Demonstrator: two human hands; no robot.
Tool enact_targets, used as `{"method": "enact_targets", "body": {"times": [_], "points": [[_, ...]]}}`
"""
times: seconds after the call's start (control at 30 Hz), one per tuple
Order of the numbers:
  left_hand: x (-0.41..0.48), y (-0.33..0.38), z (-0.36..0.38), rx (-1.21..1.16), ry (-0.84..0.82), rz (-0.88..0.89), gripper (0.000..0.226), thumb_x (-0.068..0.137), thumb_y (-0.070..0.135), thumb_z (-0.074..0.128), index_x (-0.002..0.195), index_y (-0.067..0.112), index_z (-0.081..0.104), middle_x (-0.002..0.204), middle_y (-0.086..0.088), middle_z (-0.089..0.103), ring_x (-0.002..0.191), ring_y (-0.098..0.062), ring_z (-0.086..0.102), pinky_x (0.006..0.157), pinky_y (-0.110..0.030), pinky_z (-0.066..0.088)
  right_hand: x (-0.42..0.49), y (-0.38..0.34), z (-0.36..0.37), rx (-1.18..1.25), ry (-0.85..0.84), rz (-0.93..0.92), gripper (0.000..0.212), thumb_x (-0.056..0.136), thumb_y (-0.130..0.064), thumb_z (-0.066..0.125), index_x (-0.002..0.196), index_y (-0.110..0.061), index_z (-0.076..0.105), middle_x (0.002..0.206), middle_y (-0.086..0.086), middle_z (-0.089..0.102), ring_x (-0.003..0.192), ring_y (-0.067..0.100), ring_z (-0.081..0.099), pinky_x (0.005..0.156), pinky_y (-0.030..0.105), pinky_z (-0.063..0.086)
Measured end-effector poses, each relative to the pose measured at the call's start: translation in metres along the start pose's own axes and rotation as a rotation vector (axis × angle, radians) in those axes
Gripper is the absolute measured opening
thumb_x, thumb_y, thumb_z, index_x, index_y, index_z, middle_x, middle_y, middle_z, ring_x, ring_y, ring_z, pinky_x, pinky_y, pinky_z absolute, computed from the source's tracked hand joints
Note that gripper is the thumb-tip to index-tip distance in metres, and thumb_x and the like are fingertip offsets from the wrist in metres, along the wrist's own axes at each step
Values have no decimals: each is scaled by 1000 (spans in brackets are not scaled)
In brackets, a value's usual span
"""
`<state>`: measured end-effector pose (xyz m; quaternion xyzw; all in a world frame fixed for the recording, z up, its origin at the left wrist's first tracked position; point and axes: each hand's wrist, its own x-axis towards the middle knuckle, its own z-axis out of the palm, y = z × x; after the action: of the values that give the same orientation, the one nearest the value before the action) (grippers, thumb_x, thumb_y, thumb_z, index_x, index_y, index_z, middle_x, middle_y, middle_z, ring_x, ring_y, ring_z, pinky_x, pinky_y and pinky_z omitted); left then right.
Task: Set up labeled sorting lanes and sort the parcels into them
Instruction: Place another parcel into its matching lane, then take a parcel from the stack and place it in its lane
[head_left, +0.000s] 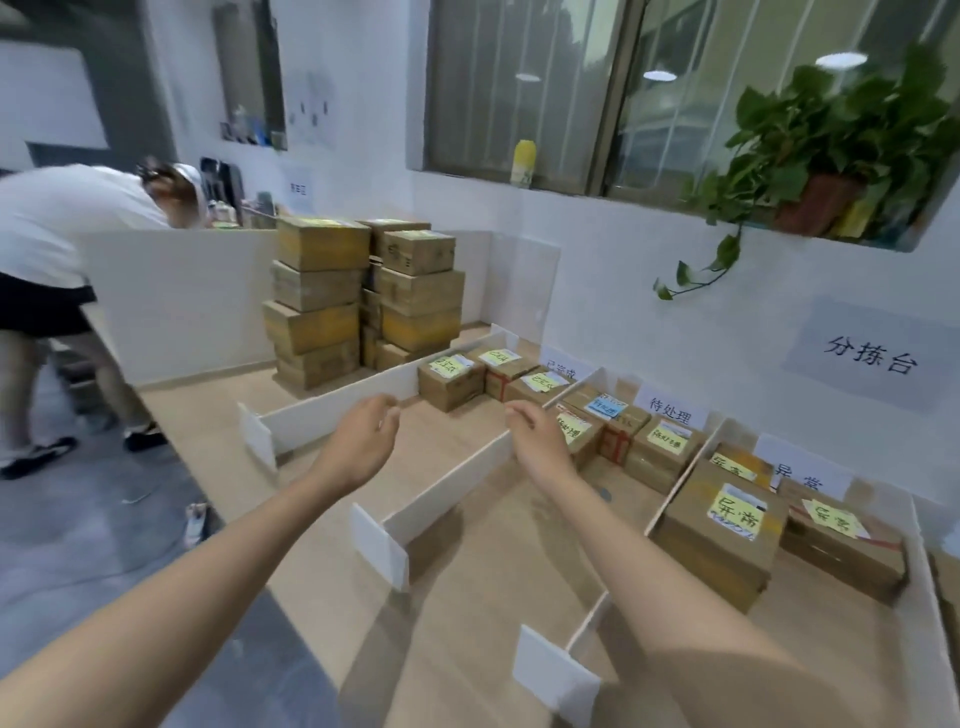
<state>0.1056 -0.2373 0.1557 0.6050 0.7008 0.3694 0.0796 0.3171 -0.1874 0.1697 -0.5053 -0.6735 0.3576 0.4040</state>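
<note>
The left grip (363, 436) and right grip (540, 441) hang loosely open and empty. They reach over the white dividers (447, 488), seemingly toward the unsorted stack (363, 296) at the counter's (208, 410) far end. Sorted parcels (722, 525) sit in 3 lanes beneath matching labels (672, 413).

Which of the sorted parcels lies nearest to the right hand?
The yellow-noted parcel at the near left corner of the middle lane, just beside the right hand; all others lie farther off.
</note>
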Motion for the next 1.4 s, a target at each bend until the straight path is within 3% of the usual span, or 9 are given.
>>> {"method": "enact_targets", "body": {"times": [0.13, 0.27, 0.5, 0.6, 0.7, 0.8, 1.0, 1.27, 1.4], "points": [[-3, -47, -39, 4, 53, -78, 36, 100, 24, 37, 128, 5, 52, 131, -14, 55, 121, -28, 49, 100, -35, 36, 7, -25, 52, -9, -86, -43, 28, 97, -24, 45, 118, -18, 62, 116, -5, 60, 107, 11, 51, 87, 25, 36], [-5, -84, -72, 39, 117, -111, 31, 100, 24, 37, 118, 8, 56, 122, -14, 58, 113, -29, 51, 92, -35, 38, 20, -50, 97, -3, -138, -104, 26, 97, -23, 46, 116, -17, 63, 108, -6, 61, 102, 9, 52, 83, 22, 35], [6, -133, -119, 56, 178, -178, 37, 101, 25, 36, 126, 4, 52, 129, -13, 55, 121, -27, 48, 99, -36, 37, 45, -83, 171, 21, -250, -178, 27, 97, -19, 45, 118, -13, 62, 111, -3, 60, 104, 12, 52, 81, 21, 35], [17, -154, -132, 60, 204, -204, 38, 100, 27, 36, 126, 6, 53, 127, -10, 56, 121, -26, 48, 98, -35, 37, 61, -90, 201, 27, -284, -172, 30, 98, -22, 44, 122, -15, 60, 117, -2, 59, 105, 11, 49, 84, 23, 36], [31, -175, -143, 75, 218, -227, 37, 100, 29, 35, 123, 8, 55, 124, -8, 58, 117, -24, 51, 93, -34, 38, 81, -100, 232, 14, -317, -179, 29, 99, -23, 42, 122, -17, 59, 111, -7, 55, 103, 9, 48, 85, 22, 35], [50, -197, -158, 109, 225, -230, 31, 100, 25, 35, 113, 5, 56, 113, -10, 59, 108, -26, 52, 84, -33, 37, 108, -110, 267, 46, -339, -196, 25, 100, -23, 42, 116, -19, 60, 105, -9, 55, 105, 11, 51, 88, 25, 40], [105, -244, -197, 150, 246, -266, 35, 100, 26, 35, 123, 7, 53, 123, -9, 56, 117, -24, 50, 94, -35, 39, 163, -131, 332, 83, -365, -169, 26, 99, -27, 43, 117, -22, 60, 107, -9, 58, 107, 13, 53, 98, 36, 46], [180, -300, -220, 199, 215, -294, 32, 98, 29, 34, 113, 10, 55, 113, -10, 59, 108, -25, 53, 91, -38, 43, 231, -155, 394, 147, -354, -185, 30, 96, -26, 43, 119, -20, 61, 110, -8, 58, 105, 12, 53, 95, 33, 45], [206, -317, -220, 197, 220, -291, 29, 99, 27, 35, 109, 7, 55, 108, -11, 59, 105, -26, 53, 88, -37, 41, 255, -160, 408, 182, -355, -171, 26, 97, -23, 42, 116, -21, 60, 102, -11, 53, 95, 8, 49, 88, 28, 43]]}}
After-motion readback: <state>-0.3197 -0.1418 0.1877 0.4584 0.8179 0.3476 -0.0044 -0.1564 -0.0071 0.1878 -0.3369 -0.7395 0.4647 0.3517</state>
